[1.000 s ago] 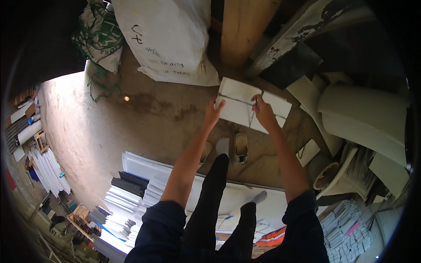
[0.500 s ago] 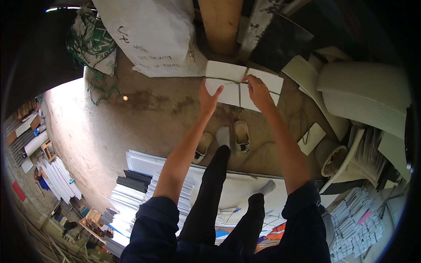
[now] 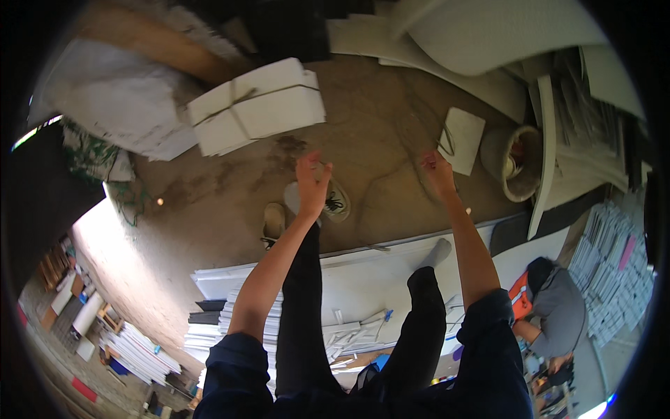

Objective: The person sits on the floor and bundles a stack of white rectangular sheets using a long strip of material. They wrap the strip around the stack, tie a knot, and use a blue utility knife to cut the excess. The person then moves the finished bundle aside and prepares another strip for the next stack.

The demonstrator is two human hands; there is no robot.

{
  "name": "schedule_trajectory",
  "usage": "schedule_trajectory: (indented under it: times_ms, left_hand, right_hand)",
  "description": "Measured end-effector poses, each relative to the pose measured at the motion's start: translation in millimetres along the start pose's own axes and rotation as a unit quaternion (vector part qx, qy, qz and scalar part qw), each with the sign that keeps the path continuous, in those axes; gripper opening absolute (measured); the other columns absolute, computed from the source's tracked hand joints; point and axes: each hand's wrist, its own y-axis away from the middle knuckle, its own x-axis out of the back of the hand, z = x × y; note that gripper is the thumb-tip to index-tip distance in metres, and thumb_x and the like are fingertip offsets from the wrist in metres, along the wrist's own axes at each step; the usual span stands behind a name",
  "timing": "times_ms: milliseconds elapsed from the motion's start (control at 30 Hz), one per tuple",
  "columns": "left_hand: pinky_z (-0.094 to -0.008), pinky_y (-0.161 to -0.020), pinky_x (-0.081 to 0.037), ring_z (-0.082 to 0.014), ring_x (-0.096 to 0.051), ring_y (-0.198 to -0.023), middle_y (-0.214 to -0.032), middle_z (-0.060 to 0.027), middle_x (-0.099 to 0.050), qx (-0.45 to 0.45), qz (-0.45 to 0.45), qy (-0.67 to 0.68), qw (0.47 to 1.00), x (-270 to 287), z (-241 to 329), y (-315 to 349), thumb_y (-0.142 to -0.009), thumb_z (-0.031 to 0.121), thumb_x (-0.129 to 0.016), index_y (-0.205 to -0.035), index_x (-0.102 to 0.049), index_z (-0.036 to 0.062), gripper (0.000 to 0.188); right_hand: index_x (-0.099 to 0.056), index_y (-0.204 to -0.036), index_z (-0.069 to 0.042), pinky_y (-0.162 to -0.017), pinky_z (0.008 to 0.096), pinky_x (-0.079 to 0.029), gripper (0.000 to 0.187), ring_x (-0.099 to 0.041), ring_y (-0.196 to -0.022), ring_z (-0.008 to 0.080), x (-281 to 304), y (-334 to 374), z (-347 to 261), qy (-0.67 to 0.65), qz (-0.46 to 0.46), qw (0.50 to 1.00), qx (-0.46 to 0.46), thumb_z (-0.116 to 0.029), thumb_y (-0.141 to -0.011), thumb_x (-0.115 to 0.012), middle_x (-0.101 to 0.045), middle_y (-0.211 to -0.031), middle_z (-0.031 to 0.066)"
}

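Note:
My left hand [image 3: 312, 183] is raised over the shoes with its thumb apart from the fingers, holding nothing I can see. Over to the right, my right hand [image 3: 437, 172] is at the lower left corner of a white sheet [image 3: 466, 133], its fingers loosely curled and slightly apart. Close to those fingertips, a loop of dark strap [image 3: 448, 143] lies on the sheet; whether they touch is unclear. Farther off to the left, a bundle of white boards [image 3: 276, 112], bound crosswise with dark strap, rests on the floor, apart from both hands.
Two pale shoes, one [image 3: 338, 204] beneath my left hand, are on the concrete floor. A bucket-like container [image 3: 513, 164] stands right of the sheet. White rolled material [image 3: 502, 31] fills the far right. A person in grey [image 3: 562, 307] is at lower right. Board stacks [image 3: 614, 258] lie beyond.
Both hands have left the strapped bundle; my right hand has moved toward the white sheet and strap. The view has swung right, so the bundle now appears farther left.

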Motion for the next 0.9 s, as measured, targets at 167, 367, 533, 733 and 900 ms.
schedule_trajectory:
  times_ms: [167,367,533,733,900]
  left_hand:
    - [-0.0334,-0.078,-0.043,-0.0223,-0.054,-0.089,-0.098,-0.0117,-0.053,0.065,-0.171,-0.009,0.983,-138,-54,-4,-0.079,0.018,-0.059,-0.105,-0.051,0.0040,0.031]
    - [-0.0345,-0.076,-0.045,-0.0236,-0.057,-0.089,-0.102,-0.0136,-0.055,0.005,-0.189,-0.067,0.980,-274,-132,-24,-0.080,0.017,-0.057,-0.108,-0.051,0.0036,0.031]
    - [-0.0325,-0.075,-0.045,-0.0242,-0.057,-0.085,-0.095,-0.0135,-0.058,0.041,-0.070,-0.071,0.994,-325,-155,-46,-0.083,0.021,-0.053,-0.111,-0.048,0.0022,0.034]
    - [-0.0305,-0.072,-0.043,-0.0213,-0.055,-0.078,-0.084,-0.0111,-0.055,0.097,-0.187,-0.043,0.977,-302,-105,-53,-0.087,0.023,-0.048,-0.097,-0.046,-0.0019,0.027]
    - [-0.0305,-0.079,-0.042,-0.0169,-0.049,-0.078,-0.079,-0.0024,-0.047,0.282,-0.106,0.360,0.883,-247,-5,-9,-0.090,0.030,-0.044,-0.087,-0.045,0.0073,0.023]
  right_hand:
    - [-0.053,-0.098,-0.004,-0.074,0.0334,-0.045,0.019,-0.059,-0.086,0.0241,-30,-23,101,-0.042,0.018,0.997,-0.058,-0.009,-0.079,-0.053,-0.061,-0.090,0.0119]
    - [-0.051,-0.102,-0.002,-0.079,0.0371,-0.043,0.027,-0.055,-0.092,0.0302,-117,-79,163,-0.083,0.053,0.993,-0.068,-0.011,-0.077,-0.055,-0.057,-0.100,0.0167]
    - [-0.051,-0.104,-0.004,-0.082,0.0408,-0.039,0.031,-0.049,-0.093,0.0342,-175,-106,166,-0.038,0.191,0.981,0.024,-0.012,-0.075,-0.057,-0.053,-0.103,0.0154]
    - [-0.056,-0.097,-0.006,-0.080,0.0436,-0.037,0.023,-0.047,-0.096,0.0329,-152,-90,126,0.028,0.234,0.971,0.029,-0.009,-0.075,-0.054,-0.055,-0.098,0.0134]
    - [-0.056,-0.096,-0.006,-0.074,0.0433,-0.040,0.018,-0.052,-0.081,0.0365,-73,-17,101,-0.149,0.120,0.978,0.081,-0.008,-0.080,-0.049,-0.059,-0.081,0.0161]
